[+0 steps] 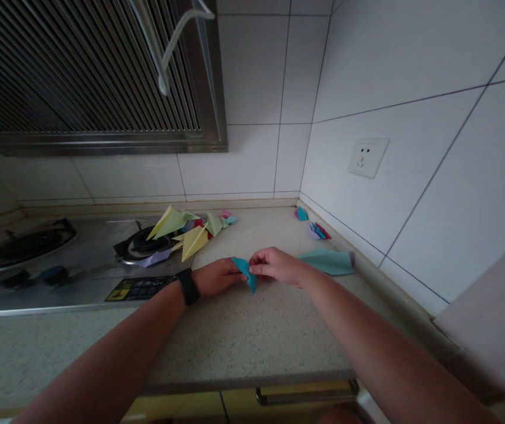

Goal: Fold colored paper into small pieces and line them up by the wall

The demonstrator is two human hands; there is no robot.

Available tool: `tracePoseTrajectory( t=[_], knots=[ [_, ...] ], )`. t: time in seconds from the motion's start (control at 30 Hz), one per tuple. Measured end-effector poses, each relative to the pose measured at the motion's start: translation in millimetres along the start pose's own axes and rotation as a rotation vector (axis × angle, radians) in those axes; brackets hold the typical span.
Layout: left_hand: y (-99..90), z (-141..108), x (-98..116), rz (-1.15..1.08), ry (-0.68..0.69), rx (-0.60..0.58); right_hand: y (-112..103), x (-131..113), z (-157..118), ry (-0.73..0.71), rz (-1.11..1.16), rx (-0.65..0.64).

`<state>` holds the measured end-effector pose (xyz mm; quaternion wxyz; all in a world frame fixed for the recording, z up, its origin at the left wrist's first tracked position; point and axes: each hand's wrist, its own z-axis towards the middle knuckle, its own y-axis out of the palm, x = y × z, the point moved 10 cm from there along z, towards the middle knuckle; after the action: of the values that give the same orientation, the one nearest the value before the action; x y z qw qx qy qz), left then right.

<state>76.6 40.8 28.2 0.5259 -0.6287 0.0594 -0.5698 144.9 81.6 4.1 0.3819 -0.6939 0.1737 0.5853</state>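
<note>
small, bright blue folded paper (244, 268), pointed at its lower end, pinched by both hands (217, 277) (276, 265)

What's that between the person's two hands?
A small piece of folded blue paper, held between the left hand and the right hand; the head view shows it.

i have a small, bright blue piece of paper (242, 266) pinched between the fingers of my left hand (217, 277) and my right hand (274, 264); it is plain in colour and slanted, its upper corner rising to the left beside my left hand, its body running down to the right, between both sets of fingertips, into a narrow point aimed downward; it looks folded, though my fingers cover too much to be sure of the creases
</note>
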Motion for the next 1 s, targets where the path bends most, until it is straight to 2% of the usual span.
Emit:
tracePoseTrajectory(
  t=[0.13, 0.27, 0.37, 0.43, 0.67, 0.83, 1.0],
  knots=[
    [-2.5, 0.0, -5.3, -0.030, -0.031, 0.011, -2.1, -1.8, 1.4, -0.002, -0.050, 0.045],
    [-15.7, -1.3, -18.5, 0.003, -0.160, 0.125, -16.1, -30.3, -6.1, -0.172, -0.363, 0.267],
    [-21.2, -1.4, -18.4, 0.068, -0.181, 0.159, -14.3, -52.7, -15.8, -0.306, -0.574, 0.367],
    [-23.0, -1.3, -16.8, 0.112, -0.180, 0.160, -11.1, -59.7, -19.3, -0.354, -0.625, 0.384],
    [-32.1, -3.5, -13.7, 0.293, -0.107, 0.200, -12.2, -51.7, -16.3, -0.284, -0.528, 0.340],
    [-31.3, -3.5, -14.2, 0.428, -0.094, 0.186, -11.2, -51.2, -15.3, -0.276, -0.575, 0.348],
    [-31.5, -3.4, -15.4, 0.468, -0.083, 0.204, -11.9, -49.5, -14.2, -0.272, -0.598, 0.375]
  ],
)
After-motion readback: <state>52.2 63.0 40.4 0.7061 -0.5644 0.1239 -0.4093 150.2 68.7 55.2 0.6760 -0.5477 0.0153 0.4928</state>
